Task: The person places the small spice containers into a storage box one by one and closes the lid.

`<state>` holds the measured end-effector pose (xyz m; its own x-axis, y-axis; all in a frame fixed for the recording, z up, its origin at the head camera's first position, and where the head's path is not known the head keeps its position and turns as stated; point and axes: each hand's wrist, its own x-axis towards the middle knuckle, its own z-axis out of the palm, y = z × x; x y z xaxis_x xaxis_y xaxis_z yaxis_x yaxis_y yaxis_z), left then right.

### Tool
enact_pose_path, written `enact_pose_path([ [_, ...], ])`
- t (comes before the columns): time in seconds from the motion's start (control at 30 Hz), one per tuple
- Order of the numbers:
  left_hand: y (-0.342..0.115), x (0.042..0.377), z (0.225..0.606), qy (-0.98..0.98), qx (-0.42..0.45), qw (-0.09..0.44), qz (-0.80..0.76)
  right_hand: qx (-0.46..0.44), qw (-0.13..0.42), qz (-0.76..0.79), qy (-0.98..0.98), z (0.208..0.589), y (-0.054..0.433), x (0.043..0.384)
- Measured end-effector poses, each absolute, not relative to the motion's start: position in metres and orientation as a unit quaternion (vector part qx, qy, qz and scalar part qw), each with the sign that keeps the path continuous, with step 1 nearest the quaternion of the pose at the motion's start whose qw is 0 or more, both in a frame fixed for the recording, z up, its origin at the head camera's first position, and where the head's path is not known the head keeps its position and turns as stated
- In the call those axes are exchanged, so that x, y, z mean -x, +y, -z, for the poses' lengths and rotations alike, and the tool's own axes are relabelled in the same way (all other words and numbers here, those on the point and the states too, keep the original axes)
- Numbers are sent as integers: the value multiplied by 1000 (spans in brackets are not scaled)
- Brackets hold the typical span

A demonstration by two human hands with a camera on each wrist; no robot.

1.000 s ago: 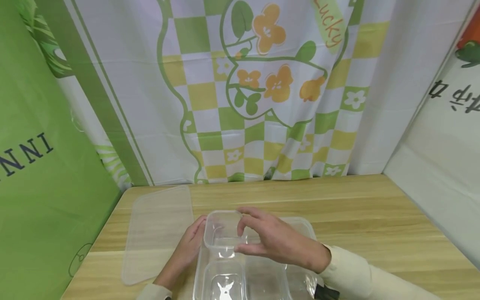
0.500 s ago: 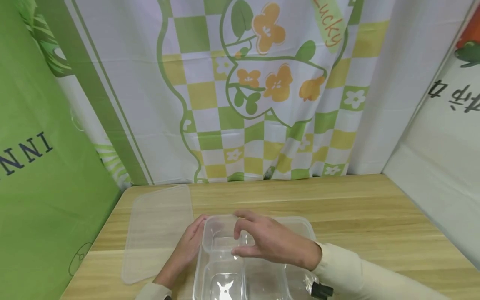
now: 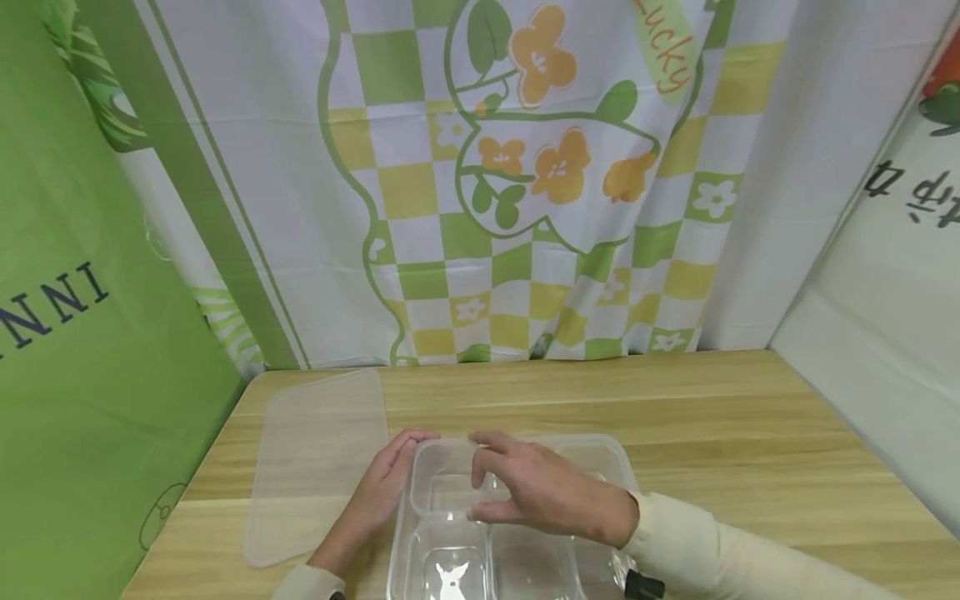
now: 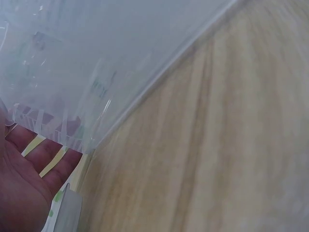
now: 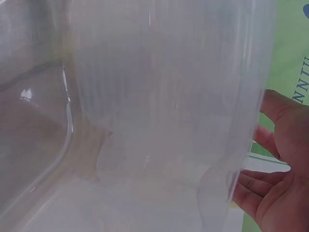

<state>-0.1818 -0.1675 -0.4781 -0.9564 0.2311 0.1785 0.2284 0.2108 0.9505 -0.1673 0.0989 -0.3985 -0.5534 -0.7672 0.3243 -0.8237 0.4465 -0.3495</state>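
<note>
A small clear plastic container (image 3: 442, 483) sits in the back left part of a large clear plastic box (image 3: 399, 546). My right hand (image 3: 543, 492) grips it across the right side, fingers at its back rim and thumb at its front rim. My left hand (image 3: 382, 479) lies against the back left corner of the large box; its fingers (image 4: 41, 157) look spread and fairly straight against the outside in the left wrist view. That hand also shows beyond the clear wall (image 5: 169, 96) in the right wrist view. A similar container (image 3: 450, 562) stands in front of the held one.
A flat translucent lid (image 3: 315, 475) lies on the wooden table (image 3: 697, 417) left of the box. More clear compartments or containers (image 3: 532, 562) fill the right part of the box. A patterned curtain (image 3: 517, 250) hangs behind the table.
My right hand has lowered the small container into the back left of the large box. My left fingers have shifted a little further around the back corner.
</note>
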Motion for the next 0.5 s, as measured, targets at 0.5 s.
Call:
enact_pose_path([
  [0.5, -168, 181, 479, 776, -153, 6, -611, -476, 81, -221, -847, 407, 99, 171],
])
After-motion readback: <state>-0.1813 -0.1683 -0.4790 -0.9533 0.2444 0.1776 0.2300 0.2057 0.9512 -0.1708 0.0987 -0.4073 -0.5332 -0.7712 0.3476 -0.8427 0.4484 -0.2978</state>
